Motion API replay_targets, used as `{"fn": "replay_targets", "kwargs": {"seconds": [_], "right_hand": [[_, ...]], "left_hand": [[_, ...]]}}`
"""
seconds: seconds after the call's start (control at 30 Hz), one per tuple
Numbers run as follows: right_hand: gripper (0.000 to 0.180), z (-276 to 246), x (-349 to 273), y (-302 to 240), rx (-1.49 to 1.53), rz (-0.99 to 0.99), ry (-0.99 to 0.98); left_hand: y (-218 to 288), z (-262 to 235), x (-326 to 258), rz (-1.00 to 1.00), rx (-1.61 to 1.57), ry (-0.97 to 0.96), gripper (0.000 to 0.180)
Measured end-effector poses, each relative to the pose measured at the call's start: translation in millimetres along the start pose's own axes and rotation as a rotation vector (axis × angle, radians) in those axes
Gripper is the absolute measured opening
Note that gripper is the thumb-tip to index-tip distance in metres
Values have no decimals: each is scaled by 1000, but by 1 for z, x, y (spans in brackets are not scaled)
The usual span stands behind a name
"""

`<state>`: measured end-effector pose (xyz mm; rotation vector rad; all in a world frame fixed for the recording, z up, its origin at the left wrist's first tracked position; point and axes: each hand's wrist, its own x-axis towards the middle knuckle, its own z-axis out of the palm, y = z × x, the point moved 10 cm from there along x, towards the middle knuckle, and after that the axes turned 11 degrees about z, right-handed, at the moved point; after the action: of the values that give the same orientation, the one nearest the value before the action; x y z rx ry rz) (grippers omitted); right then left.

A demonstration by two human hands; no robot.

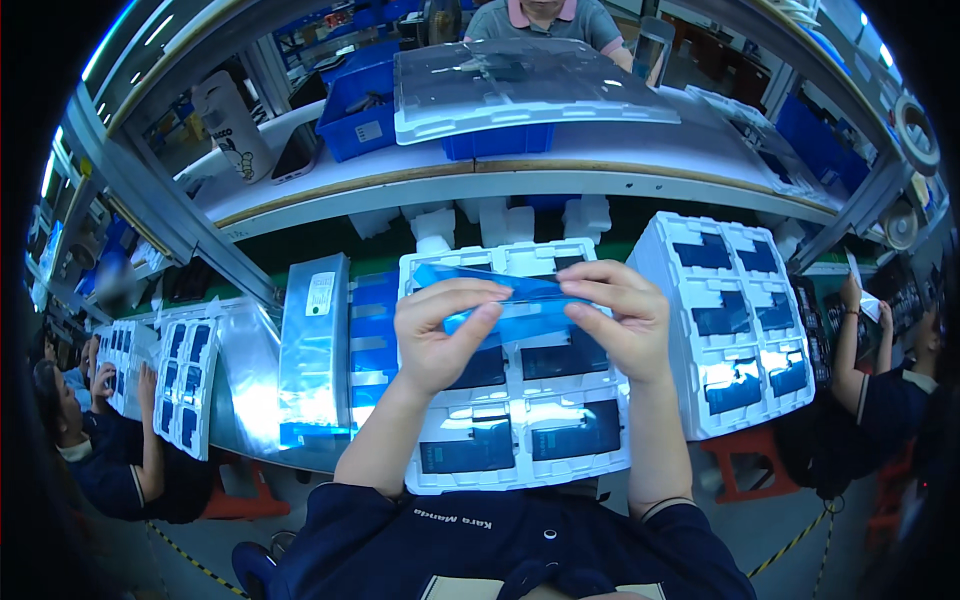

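A thin sheet of translucent blue film (pixel 525 322) is stretched between my two hands, its edges folded and curling. My left hand (pixel 440 325) pinches the film's left part between thumb and fingers. On the other side, my right hand (pixel 630 315) grips it the same way. Both hands are above a white moulded tray (pixel 522 482). Dark flat rectangular pieces, which look like battery packs (pixel 575 430), lie in its pockets. My hands and the film hide part of the tray's far half.
To the right stands a stack of white trays (pixel 660 340) with similar dark pieces. On the left lie a long silvery-blue packet (pixel 312 345) and blue sheets (pixel 373 325). A shelf (pixel 400 185) crosses ahead, carrying a blue bin (pixel 355 115) and a clear-topped tray (pixel 520 90). Co-workers sit at both sides.
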<state>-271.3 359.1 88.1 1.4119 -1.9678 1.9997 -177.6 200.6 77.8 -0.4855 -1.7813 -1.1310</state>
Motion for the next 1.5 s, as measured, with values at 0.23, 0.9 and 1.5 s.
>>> {"fn": "replay_targets", "kwargs": {"seconds": [0.23,0.9,1.5], "right_hand": [[20,-6,-44,23,76,177,-16],[15,-47,-21,146,79,716,405],[31,-28,-12,154,-122,707,310]], "left_hand": [[29,22,-7,272,105,-343,17],[2,-140,28,46,530,8,11],[5,-167,11,13,506,491,26]]}}
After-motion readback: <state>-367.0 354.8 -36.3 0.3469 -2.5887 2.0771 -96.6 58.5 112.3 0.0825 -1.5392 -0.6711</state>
